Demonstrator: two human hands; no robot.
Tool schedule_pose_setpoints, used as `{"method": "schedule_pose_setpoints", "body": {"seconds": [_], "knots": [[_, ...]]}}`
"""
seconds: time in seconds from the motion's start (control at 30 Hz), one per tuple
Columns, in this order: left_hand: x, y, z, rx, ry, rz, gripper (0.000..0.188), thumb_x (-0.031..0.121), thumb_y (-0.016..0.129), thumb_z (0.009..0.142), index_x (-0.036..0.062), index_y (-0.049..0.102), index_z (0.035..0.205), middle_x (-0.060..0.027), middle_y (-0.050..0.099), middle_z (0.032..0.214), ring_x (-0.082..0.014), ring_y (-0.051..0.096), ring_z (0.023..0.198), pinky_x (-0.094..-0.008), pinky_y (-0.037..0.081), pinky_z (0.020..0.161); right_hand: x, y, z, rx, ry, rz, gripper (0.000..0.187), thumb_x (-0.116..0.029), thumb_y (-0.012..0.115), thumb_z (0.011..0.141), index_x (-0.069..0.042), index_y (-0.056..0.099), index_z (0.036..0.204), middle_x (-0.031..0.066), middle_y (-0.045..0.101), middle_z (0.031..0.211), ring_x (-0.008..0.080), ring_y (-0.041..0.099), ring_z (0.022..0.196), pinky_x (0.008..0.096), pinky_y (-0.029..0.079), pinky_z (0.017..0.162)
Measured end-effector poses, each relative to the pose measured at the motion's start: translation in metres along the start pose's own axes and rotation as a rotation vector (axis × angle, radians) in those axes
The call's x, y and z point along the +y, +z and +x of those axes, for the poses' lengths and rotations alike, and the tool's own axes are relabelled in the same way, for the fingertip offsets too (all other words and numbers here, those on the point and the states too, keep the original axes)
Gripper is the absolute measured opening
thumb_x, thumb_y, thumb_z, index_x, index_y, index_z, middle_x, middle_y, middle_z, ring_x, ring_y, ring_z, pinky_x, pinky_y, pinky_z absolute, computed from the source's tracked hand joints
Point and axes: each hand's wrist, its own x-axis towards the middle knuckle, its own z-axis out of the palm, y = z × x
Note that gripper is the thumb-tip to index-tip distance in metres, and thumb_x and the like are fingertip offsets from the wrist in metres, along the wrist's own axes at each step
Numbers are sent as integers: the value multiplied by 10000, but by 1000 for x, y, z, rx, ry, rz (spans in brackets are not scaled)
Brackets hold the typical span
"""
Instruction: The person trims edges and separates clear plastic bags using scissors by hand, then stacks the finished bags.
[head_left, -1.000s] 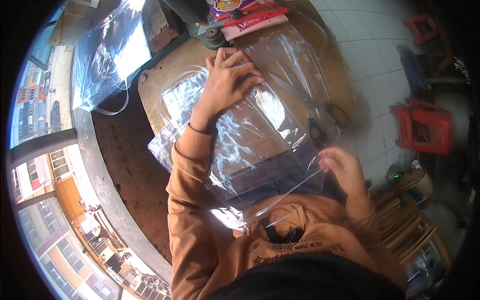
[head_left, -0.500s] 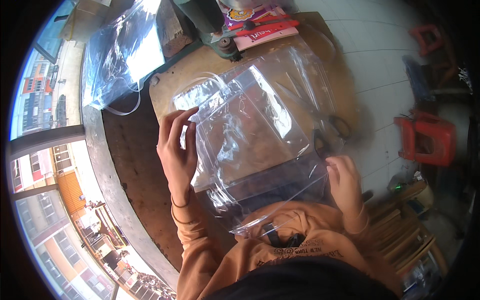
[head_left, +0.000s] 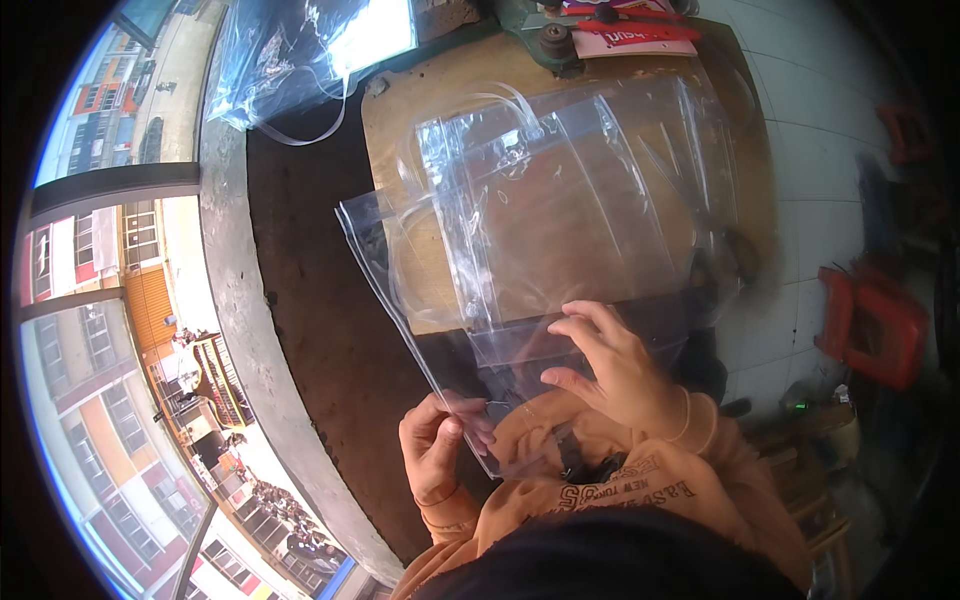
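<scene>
A clear plastic bag (head_left: 560,220) with a looped clear handle (head_left: 500,90) lies flat over the brown work board (head_left: 410,70), its near part hanging toward my lap. My left hand (head_left: 432,450), close to my body, pinches the folded long edge of the clear plastic between thumb and fingers. To its right, my right hand (head_left: 625,370) is open, thumb and fingers apart, over the near part of the bag; whether the fingertips touch it I cannot tell. Dark-handled scissors (head_left: 740,255) lie at the board's right side, blurred behind the plastic.
More clear plastic bags (head_left: 310,60) are piled at the far left. A green metal machine base (head_left: 555,45) and a red-handled tool (head_left: 640,32) on pink packaging stand at the back. A red stool (head_left: 872,325) is on the tiled floor, right. A concrete ledge (head_left: 255,350) runs along the left.
My left hand has come down toward my body and now grips the plastic's edge. My right hand has left the right edge and moved inward, fingers spread. The view has shifted.
</scene>
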Motion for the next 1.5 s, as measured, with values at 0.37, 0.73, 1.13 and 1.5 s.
{"method": "schedule_pose_setpoints", "body": {"seconds": [0.37, 0.73, 1.13, 1.5], "knots": [[2, 92, 63, -331, 54, -227, 53, 31, 541, 897, -6, 511, 920, -104, 597, 879, -119, 556, 738, -251, 464, 682, -31, -45, -26, 229, 37, 416, 429, -263, 736, 768, 34, 487, 951, 187, 514, 982, 246, 578, 902, 291, 493, 744], [-5, 107, 59, -228, 193, -6, 137, 134, 530, 894, 7, 484, 876, -102, 549, 780, -128, 520, 660, -249, 437, 608, -16, -65, -34, 246, 330, 955, 111, -53, 481, 932, 52, 518, 926, 163, 631, 975, 167, 615, 943, 284, 504, 845], [-11, 106, 65, -315, 238, 53, 76, 69, 509, 890, 3, 481, 864, -118, 546, 803, -128, 527, 655, -245, 447, 595, 3, -72, -33, 259, 439, 1177, 228, -103, 407, 957, 71, 519, 860, 217, 615, 887, 306, 645, 895, 418, 547, 822], [-18, 106, 71, -368, 276, 237, 20, -8, 537, 845, -4, 518, 851, -101, 606, 753, -128, 538, 682, -258, 436, 643, 9, -70, -13, 407, 195, 92, 195, -7, 692, 760, -1, 578, 918, 94, 631, 828, 151, 638, 723, 250, 510, 667]]}}
